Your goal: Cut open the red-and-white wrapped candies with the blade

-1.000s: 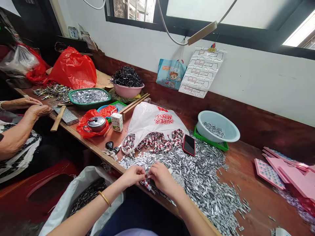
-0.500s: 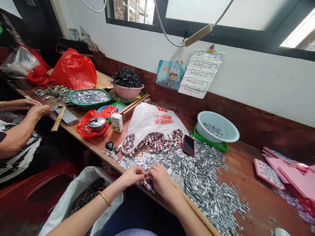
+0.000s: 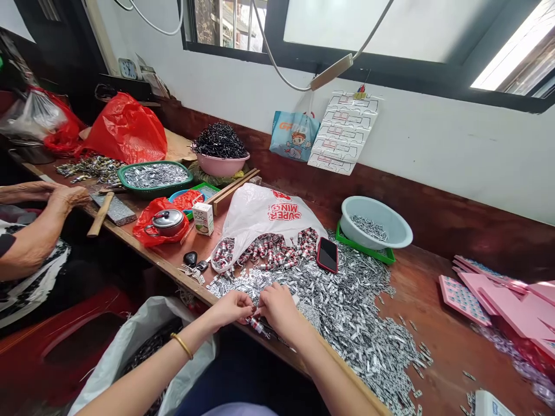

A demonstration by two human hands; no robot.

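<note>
Fingertips of the left hand (image 3: 232, 305) and right hand (image 3: 277, 309) meet, pinching 1 small red-and-silver piece (image 3: 257, 325) at the near edge of the silver heap (image 3: 351, 306) — phone (image 3: 327, 255) and white bag (image 3: 264, 214) lie just beyond.

Shiny metal clips (image 3: 359, 323) heaped on worn matt wooden bench (image 3: 437, 341); glossy plastic bag (image 3: 264, 211).

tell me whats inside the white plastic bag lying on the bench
The white plastic bag lies open toward the person; small red-and-silver pieces spill from its mouth onto the bench. Whatever sits deeper in is hidden by the opaque plastic.
</note>
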